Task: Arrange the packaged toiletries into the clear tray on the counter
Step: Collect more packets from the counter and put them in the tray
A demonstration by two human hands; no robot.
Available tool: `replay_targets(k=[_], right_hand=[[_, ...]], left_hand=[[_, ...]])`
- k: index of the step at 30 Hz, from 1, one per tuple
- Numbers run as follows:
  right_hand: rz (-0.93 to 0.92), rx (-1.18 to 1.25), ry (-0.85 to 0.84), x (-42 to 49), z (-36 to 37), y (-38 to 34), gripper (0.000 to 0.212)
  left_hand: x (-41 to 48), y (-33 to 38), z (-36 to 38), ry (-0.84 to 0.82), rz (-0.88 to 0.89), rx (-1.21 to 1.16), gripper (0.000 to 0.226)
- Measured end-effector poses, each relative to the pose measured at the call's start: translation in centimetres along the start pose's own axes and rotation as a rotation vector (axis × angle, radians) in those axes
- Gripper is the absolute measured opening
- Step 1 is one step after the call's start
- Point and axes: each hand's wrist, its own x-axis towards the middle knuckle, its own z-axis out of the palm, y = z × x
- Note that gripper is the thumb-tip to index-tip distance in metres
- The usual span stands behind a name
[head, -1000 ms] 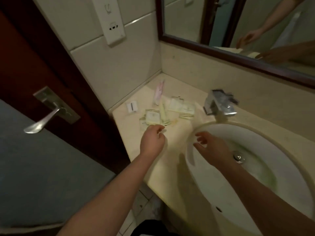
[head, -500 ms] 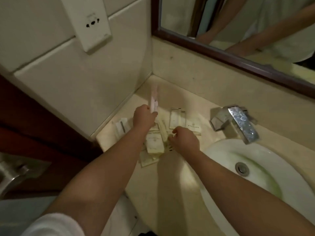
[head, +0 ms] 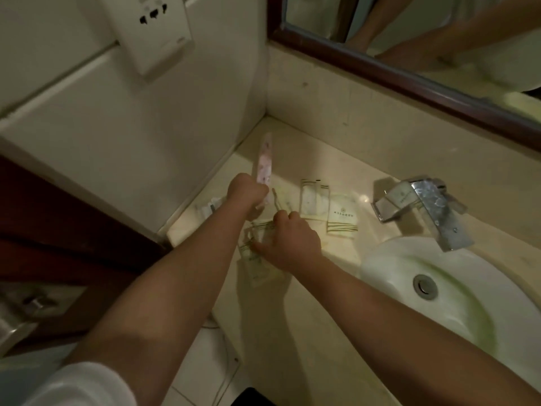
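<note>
Both hands were over the cream stone counter [head: 292, 332] near its far left corner when I checked. My left hand [head: 247, 193] was closed in a fist around a long pink-patterned packet [head: 265, 159], which stood nearly upright above the counter, its top end tilted toward the far wall. My right hand [head: 289, 241] lay palm down, fingers curled, on a loose cluster of flat white sachets with green stripes [head: 256, 244]; whether it pinched one, I could not tell. Two more white striped sachets [head: 341, 218] lay flat just beyond that hand, between it and the square chrome faucet [head: 424, 206]. I could not make out a clear tray among the packets. A white oval basin [head: 439, 294] occupied the counter's right side. A white wall socket plate [head: 152, 27] sat on the left wall, and a dark-framed mirror [head: 409, 68] ran above the far edge.
</note>
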Motion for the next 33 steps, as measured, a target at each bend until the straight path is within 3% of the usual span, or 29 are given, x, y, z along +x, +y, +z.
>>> replay_targets(k=[5,13,20,26,28,33], right_hand=[[0.017,0.039,-0.086,-0.4,-0.2,-0.6,0.051],[0.108,0.404,0.055,-1.5,-4.2,2.3,0.011],[0.249,0.732,0.154,-8.3,-8.0,8.9,0.013],[0.383,0.885,0.318,-18.7,-10.0,16.9,0.011],[0.435,0.912,0.365,-22.6,-10.4,19.6,0.014],[0.534,0.896,0.459,-32.5,-9.9,27.3,0.015]], left_hand=[[-1.7,-1.4,-1.6,-0.028,0.056,-0.176,0.025],[-6.2,-3.7,-3.6,-0.069,0.169,-0.193,0.018],[-13.7,-1.1,0.5,-0.318,0.297,-0.340,0.017],[-21.6,2.5,8.2,-0.464,0.533,-0.130,0.020],[-24.4,3.4,11.2,-0.463,0.507,-0.161,0.025],[-30.9,2.3,16.2,-0.238,0.248,-0.298,0.030]])
